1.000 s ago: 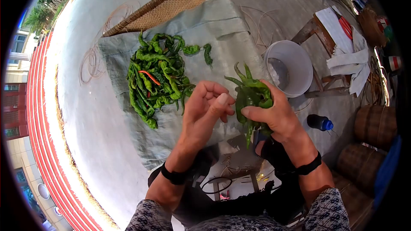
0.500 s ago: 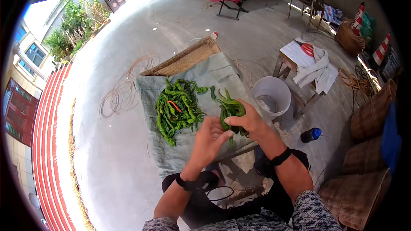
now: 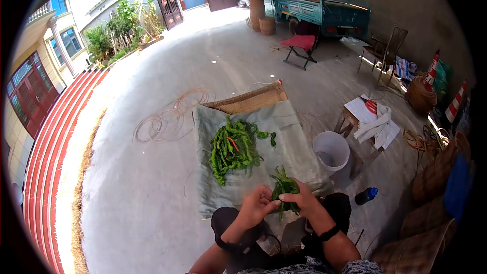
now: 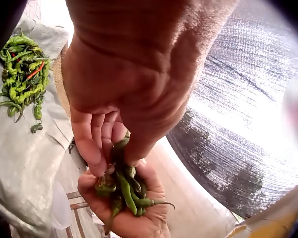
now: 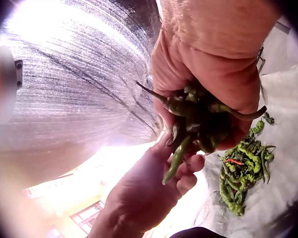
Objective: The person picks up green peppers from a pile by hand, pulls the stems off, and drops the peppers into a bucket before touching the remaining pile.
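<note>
Right hand (image 3: 305, 201) grips green chili bunch (image 3: 285, 186), thumb across it, above near right part of grey-green cloth (image 3: 289, 134). Left hand (image 3: 256, 207) at bunch's left side, fingers bent; can't tell if pinching chili. Cloth strip separates bunch from chili pile (image 3: 231, 156). Woven mat (image 3: 249, 99) borders far edge; white bucket (image 3: 338, 147) just beyond right edge.

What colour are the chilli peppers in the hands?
The chilli peppers are green, clearest in the left wrist view.
</note>
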Available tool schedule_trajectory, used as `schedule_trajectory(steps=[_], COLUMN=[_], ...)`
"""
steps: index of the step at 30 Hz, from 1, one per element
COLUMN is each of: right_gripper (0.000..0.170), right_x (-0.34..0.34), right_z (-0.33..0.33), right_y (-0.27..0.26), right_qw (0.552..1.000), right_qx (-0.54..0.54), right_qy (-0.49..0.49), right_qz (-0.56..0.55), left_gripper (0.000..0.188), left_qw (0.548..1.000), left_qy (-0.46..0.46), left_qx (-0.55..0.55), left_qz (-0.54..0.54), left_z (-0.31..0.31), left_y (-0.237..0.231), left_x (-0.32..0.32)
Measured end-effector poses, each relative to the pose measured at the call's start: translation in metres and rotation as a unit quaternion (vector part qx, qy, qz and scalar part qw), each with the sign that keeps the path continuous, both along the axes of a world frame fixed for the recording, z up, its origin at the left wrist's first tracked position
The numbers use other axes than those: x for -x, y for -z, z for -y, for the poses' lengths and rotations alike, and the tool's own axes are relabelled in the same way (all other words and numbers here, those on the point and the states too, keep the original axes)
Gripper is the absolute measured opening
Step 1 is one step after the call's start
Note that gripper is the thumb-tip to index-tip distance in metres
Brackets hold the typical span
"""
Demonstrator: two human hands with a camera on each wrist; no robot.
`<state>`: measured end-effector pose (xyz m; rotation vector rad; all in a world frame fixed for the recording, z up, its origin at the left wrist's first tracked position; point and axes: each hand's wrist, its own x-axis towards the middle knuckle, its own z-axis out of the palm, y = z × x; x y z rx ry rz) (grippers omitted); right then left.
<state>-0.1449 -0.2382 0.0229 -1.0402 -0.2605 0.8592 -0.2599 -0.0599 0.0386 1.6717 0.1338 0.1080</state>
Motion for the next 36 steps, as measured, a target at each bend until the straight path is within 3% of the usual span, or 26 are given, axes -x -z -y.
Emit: schedule_trajectory(steps=[3, 6, 13, 21, 30, 36], right_gripper=[0.052, 0.048, 0.045, 0.043, 0.045, 0.049], right_x=[0.014, 0.021, 0.03, 0.067, 0.094, 0.093], right_z=[0.009, 0.014, 0.014, -0.001, 0.006, 0.006], right_y=[0.007, 0.0, -0.036, -0.055, -0.084, -0.092], right_qw=[1.0, 0.999, 0.999, 0.998, 0.993, 0.992], right_qx=[-0.013, -0.033, -0.038, -0.027, -0.012, 0.012], right_qy=[0.0, 0.008, 0.031, 0.041, 0.053, 0.053], right_qz=[-0.009, -0.029, -0.018, 0.031, 0.108, 0.116], left_gripper=[0.022, 0.022, 0.023, 0.025, 0.023, 0.02], left_qw=[0.993, 0.975, 0.977, 0.974, 0.973, 0.987], left_qy=[0.019, 0.016, -0.021, -0.008, -0.008, -0.035], left_qx=[0.114, 0.223, 0.211, 0.216, 0.217, 0.142], left_qz=[0.031, -0.015, -0.006, 0.069, 0.079, 0.071], left_z=[0.002, 0.0, -0.006, 0.005, 0.018, 0.015], left_y=[0.006, -0.001, -0.039, -0.019, -0.04, -0.045], left_x=[0.015, 0.028, 0.047, 0.067, 0.087, 0.083])
